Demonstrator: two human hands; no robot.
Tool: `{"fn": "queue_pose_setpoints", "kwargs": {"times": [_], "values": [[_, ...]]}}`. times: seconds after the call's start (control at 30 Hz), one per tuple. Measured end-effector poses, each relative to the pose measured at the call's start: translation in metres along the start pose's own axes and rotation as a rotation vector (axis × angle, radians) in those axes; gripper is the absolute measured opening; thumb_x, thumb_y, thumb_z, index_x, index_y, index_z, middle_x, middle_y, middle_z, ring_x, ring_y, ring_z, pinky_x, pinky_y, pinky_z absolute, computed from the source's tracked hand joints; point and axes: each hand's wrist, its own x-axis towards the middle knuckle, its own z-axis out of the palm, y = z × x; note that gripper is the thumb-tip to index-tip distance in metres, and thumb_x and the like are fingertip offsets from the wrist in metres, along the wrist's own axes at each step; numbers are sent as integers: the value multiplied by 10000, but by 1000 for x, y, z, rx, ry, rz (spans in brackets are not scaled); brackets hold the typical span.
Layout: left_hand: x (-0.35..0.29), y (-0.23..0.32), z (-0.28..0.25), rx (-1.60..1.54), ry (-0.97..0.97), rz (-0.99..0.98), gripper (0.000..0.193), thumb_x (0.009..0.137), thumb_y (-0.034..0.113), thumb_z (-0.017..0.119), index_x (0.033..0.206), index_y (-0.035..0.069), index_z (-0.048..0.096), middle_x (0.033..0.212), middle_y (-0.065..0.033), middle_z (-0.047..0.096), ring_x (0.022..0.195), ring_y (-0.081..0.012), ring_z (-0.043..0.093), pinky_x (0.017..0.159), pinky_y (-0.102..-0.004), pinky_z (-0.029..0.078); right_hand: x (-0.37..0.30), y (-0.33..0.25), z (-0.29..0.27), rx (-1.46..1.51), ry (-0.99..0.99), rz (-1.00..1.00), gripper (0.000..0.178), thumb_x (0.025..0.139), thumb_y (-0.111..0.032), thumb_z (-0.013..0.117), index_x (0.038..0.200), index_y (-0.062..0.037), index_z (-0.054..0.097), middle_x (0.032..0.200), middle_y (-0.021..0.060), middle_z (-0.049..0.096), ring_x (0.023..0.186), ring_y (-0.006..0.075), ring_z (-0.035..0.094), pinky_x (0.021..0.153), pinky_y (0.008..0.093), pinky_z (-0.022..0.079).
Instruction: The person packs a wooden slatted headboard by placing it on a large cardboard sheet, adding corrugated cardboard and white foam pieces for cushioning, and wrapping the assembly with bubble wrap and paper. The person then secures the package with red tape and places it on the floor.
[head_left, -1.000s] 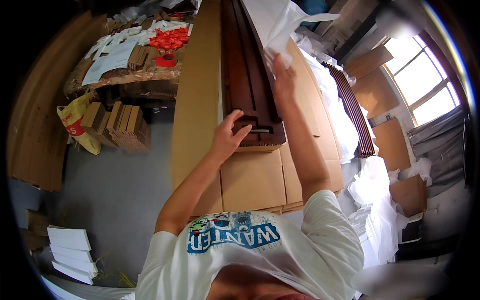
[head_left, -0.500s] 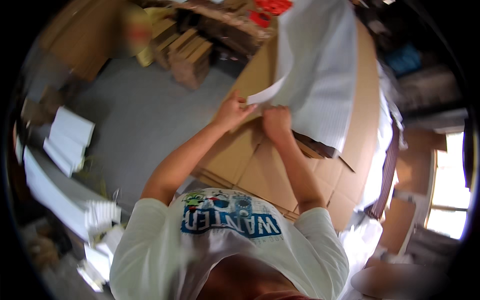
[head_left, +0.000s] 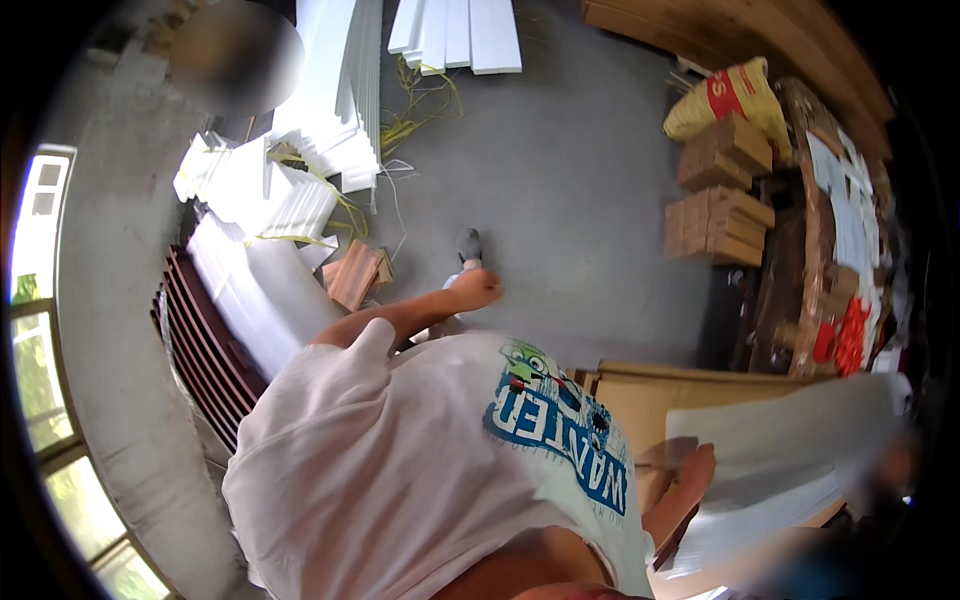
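Left hand (head_left: 478, 288) hangs over the bare grey floor in the head camera's view, fingers loosely curled, just above a dark-shod foot (head_left: 468, 243); no object shows in it, though whether the fingers close on something small cannot be told. At the lower right, the person's right hand (head_left: 695, 466) is at the near end of a thin, whitish foam sheet (head_left: 780, 432), which lies over brown corrugated cardboard (head_left: 640, 398). Its fingers are bent, but whether they pinch the sheet or only rest against it is unclear.

The sheet appears light, soft and floppy, probably slick to the touch and easy to crease or tear; its loose near edge, beside the right hand, looks the best place to take hold, ideally by two well-separated points to keep it flat. The cardboard beneath looks stiffer and likely to bend only along its folds.

Around the person in a white printed T-shirt (head_left: 340, 470), long white foam strips (head_left: 325, 60) lie at upper left, with reddish-brown wooden blocks (head_left: 353, 273) near the left forearm and dark brown slats (head_left: 207, 345) beyond the shoulder. At right, stacked brown cardboard pieces (head_left: 712, 222) stand below a yellow woven sack (head_left: 730, 98), near a cluttered bench (head_left: 813, 245) bearing a bright red bundle (head_left: 853, 337).
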Motion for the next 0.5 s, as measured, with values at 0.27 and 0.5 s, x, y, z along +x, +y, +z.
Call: {"fn": "queue_pose_setpoints", "kwargs": {"times": [0.27, 0.5], "values": [[70, -209, -114, -157, 321, -528, 333, 797, 353, 616, 841, 39, 717, 764, -138, 713, 668, -260, 703, 714, -371, 563, 45, -197, -15, -443, -378, 12, 425, 921, -315, 551, 1204, -1, 593, 1086, 220, 667, 1000, 336, 651, 870, 413, 527], [90, -271, -243, -381, 478, -734, 333, 807, 326, 593, 898, 28, 711, 798, -130, 716, 767, -301, 697, 780, -395, 548, 112, -544, -93, 933, -751, -205, 404, 920, -318, 596, 1196, -25, 565, 1098, 146, 666, 867, 213, 660, 757, 369, 533]]}}
